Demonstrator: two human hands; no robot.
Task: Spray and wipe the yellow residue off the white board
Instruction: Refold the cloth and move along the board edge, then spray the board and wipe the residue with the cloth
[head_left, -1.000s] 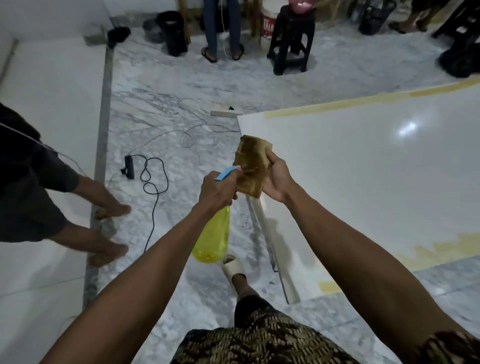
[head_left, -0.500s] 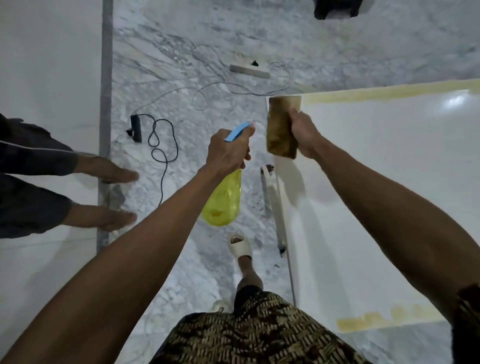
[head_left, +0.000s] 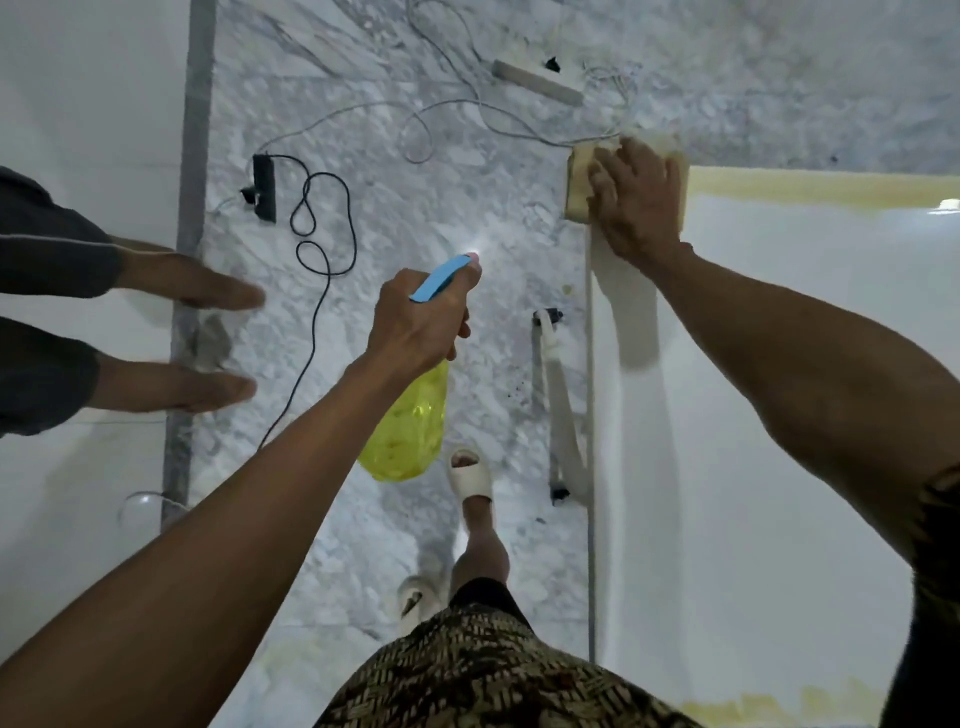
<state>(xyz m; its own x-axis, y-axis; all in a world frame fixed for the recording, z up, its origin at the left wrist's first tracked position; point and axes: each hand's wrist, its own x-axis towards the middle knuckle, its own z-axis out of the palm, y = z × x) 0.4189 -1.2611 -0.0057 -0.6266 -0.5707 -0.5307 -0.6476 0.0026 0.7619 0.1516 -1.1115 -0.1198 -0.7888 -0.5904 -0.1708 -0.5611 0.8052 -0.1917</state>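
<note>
The white board (head_left: 779, 415) fills the right side, with a band of yellow residue (head_left: 821, 189) along its far edge and another patch (head_left: 769, 709) at its near edge. My right hand (head_left: 636, 202) presses a yellowish cloth (head_left: 577, 187) flat onto the board's far left corner. My left hand (head_left: 421, 322) grips a yellow spray bottle (head_left: 408, 436) by its neck, with a blue trigger head (head_left: 441, 278), held over the floor left of the board.
Another person's bare feet (head_left: 187, 338) stand on the marble floor (head_left: 415, 130) at the left. A black cable (head_left: 317, 260) with a plug block, a white cable and a power strip (head_left: 537, 83) lie on the floor. A white bracket (head_left: 558, 405) lies beside the board's left edge.
My right hand carried the cloth from the air down onto the board's far left corner and flattened on it. The camera tilted further down. My left hand keeps the bottle.
</note>
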